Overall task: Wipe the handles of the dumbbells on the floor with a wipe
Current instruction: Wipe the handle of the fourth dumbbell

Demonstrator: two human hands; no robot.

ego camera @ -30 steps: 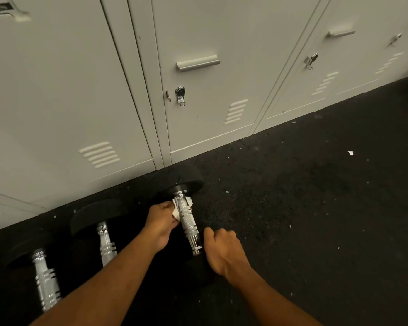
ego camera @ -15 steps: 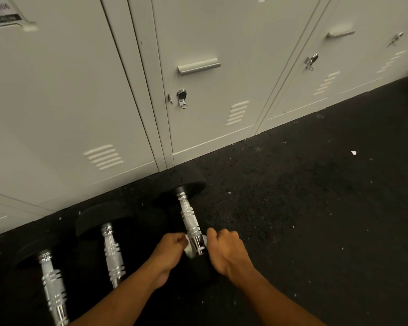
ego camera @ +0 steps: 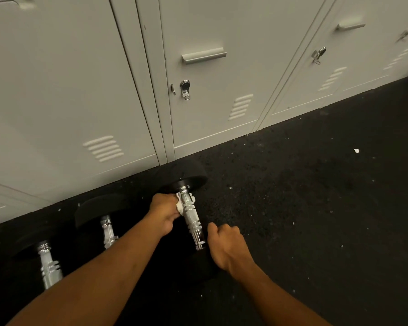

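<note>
Dumbbells (ego camera: 108, 231), three showing, lie in a row on the black floor (ego camera: 316, 208) at the foot of the grey lockers (ego camera: 57, 90). Each has one black head close to the lockers and a shiny handle pointing away from them.

The end dumbbell (ego camera: 189, 177) lies below the locker door that carries a round lock (ego camera: 185, 87). The left hand (ego camera: 165, 212) is on its handle (ego camera: 192, 222), at the end nearest the lockers, just under the black head. Its grip is closed: the fingers curl round a white wipe (ego camera: 180, 204) and press it against the metal, and a bit of white also shows past the far side of the handle.

The right hand (ego camera: 229, 248) sits at the handle's other end, the one farther from the lockers, over the dark near head. Its fingers are curled in, with the thumb up beside the tip of the handle. Whether its grip has hold of the head or merely rests there, I cannot tell, as the spot is too dark.

The other two dumbbells lie along the lockers beyond the left forearm, with neither hand on them. A small white scrap (ego camera: 356, 150) lies on the floor, well out from the lockers.
</note>
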